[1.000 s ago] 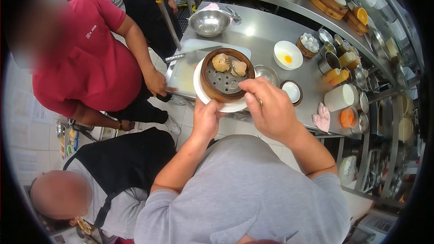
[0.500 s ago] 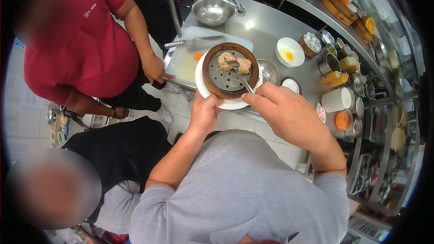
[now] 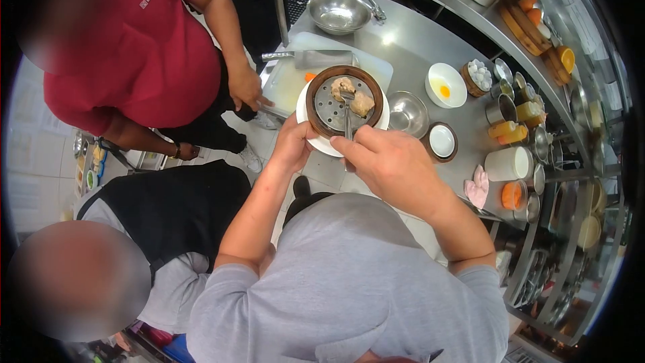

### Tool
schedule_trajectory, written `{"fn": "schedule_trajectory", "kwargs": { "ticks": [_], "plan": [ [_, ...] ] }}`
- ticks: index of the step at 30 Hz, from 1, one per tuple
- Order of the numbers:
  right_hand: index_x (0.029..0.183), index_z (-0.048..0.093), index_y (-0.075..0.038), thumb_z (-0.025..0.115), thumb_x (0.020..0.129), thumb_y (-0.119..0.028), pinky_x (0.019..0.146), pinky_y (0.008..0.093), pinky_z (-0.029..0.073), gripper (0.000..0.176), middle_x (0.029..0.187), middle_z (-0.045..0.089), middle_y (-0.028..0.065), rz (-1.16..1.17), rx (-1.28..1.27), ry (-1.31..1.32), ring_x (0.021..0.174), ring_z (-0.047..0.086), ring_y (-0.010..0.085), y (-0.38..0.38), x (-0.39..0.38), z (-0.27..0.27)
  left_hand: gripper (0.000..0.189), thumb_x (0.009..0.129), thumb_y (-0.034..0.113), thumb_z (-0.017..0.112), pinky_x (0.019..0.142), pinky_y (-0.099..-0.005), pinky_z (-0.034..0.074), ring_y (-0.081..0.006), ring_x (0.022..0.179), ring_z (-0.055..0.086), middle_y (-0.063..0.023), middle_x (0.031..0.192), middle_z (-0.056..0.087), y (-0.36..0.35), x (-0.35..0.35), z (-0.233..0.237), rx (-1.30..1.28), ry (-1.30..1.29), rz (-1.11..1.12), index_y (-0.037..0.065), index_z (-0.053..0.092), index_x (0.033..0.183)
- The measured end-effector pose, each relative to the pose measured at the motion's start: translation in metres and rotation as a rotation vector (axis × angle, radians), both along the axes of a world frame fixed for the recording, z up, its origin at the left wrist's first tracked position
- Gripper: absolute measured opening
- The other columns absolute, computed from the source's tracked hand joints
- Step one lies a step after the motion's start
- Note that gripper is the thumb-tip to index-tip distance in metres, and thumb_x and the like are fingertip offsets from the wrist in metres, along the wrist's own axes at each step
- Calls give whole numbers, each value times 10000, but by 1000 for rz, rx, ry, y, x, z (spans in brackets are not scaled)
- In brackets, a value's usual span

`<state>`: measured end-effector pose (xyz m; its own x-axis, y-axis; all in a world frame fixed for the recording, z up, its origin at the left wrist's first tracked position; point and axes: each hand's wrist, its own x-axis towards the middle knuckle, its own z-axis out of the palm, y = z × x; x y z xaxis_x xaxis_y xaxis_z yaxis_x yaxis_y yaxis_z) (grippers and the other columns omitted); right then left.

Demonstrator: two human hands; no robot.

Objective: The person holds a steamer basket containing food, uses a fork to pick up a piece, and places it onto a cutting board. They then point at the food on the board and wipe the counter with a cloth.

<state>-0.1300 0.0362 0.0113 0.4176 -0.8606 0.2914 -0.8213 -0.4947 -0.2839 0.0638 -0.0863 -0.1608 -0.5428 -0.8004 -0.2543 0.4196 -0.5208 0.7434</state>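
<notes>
My left hand [image 3: 293, 145] grips the rim of a white plate [image 3: 304, 109]. A round bamboo steamer [image 3: 313, 119] with a perforated metal base stands on that plate, held up in front of the counter. Closed around the handle of a metal spoon [image 3: 348, 121], my right hand [image 3: 393, 161] is at the steamer's near side. The spoon's head is between two lumpy pale dumplings, a farther one [image 3: 342, 86] and a nearer one [image 3: 362, 104], and appears to touch them. My left fingers under the plate are hidden.
Behind the plate lie a cutting board [image 3: 379, 75] and a cleaver [image 3: 326, 59]. Metal bowls [image 3: 408, 114], a white bowl with a yolk [image 3: 445, 85] and a small white dish [image 3: 442, 140] stand rightward. A co-worker's hand [image 3: 247, 87] is left of the board.
The view has shifted, so the counter appears farther right. The spoon has turned more upright in view, and the dumplings sit slightly farther apart. Both hands keep their holds.
</notes>
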Motion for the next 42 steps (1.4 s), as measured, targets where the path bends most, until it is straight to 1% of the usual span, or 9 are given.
{"fn": "schedule_trajectory", "kwargs": {
  "ticks": [4, 8, 14, 23, 25, 32, 35, 37, 42],
  "plan": [
    [1269, 737, -125, 783, 935, -202, 650, 391, 569, 346, 858, 601, 40, -24, -62, -24, 727, 700, 235, -5, 5, -14, 655, 789, -29, 542, 908, -392, 651, -253, 1072, 753, -151, 1250, 721, -8, 2, -11, 27, 45, 3, -57, 574, 1443],
    [1260, 742, -127, 790, 938, -205, 628, 390, 566, 335, 850, 613, 42, -40, -33, -57, 715, 702, 234, -5, 4, -24, 663, 807, -21, 523, 913, -379, 641, -264, 1091, 748, -168, 1286, 705, -19, 8, -37, 2, 35, -49, -83, 549, 1467],
    [1247, 746, -129, 798, 935, -206, 620, 391, 567, 326, 855, 625, 50, -45, -29, -69, 704, 704, 242, -4, 2, -26, 699, 799, -7, 533, 918, -363, 633, -254, 1096, 746, -162, 1300, 706, -21, 5, -41, 27, 67, -25, -71, 533, 1495],
    [1163, 751, -108, 818, 913, -131, 636, 406, 577, 260, 871, 645, 66, -103, -35, -223, 731, 716, 268, 2, -10, -28, 693, 816, -17, 526, 941, -356, 616, -223, 1101, 737, -148, 1296, 698, -12, 1, -23, 4, 85, -46, -68, 513, 1507],
    [1151, 757, -98, 820, 914, -108, 636, 399, 575, 245, 891, 677, 67, -137, -53, -250, 728, 714, 272, 5, -16, -26, 703, 806, -25, 518, 922, -340, 606, -206, 1087, 729, -131, 1273, 696, -7, -2, -15, -6, 65, -5, -66, 510, 1508],
    [1115, 783, -56, 816, 938, -90, 647, 373, 559, 183, 888, 707, 85, -213, -26, -361, 731, 705, 265, 24, -37, -23, 737, 777, -50, 493, 892, -307, 582, -183, 1090, 704, -120, 1287, 680, 12, -9, 2, -36, 69, 39, -71, 502, 1514],
    [1111, 784, -23, 820, 930, -52, 636, 345, 538, 186, 874, 710, 93, -206, -75, -433, 722, 692, 235, 35, -44, -19, 749, 772, -53, 496, 922, -313, 578, -189, 1104, 700, -125, 1299, 676, 21, -11, 21, -46, 67, 12, -72, 495, 1521],
    [1132, 782, 2, 814, 934, -22, 628, 313, 517, 202, 882, 721, 93, -209, -88, -478, 717, 670, 195, 42, -52, -18, 750, 772, -53, 498, 951, -315, 567, -192, 1117, 693, -127, 1299, 679, 30, -14, 35, -36, 58, 46, -70, 501, 1521],
    [1163, 781, 16, 801, 966, -34, 614, 279, 478, 204, 891, 731, 93, -296, -118, -587, 715, 639, 154, 61, -59, -5, 728, 780, -55, 499, 974, -319, 555, -188, 1141, 681, -115, 1296, 685, 42, -16, 53, -88, 60, 10, -68, 522, 1507]
  ]
}}
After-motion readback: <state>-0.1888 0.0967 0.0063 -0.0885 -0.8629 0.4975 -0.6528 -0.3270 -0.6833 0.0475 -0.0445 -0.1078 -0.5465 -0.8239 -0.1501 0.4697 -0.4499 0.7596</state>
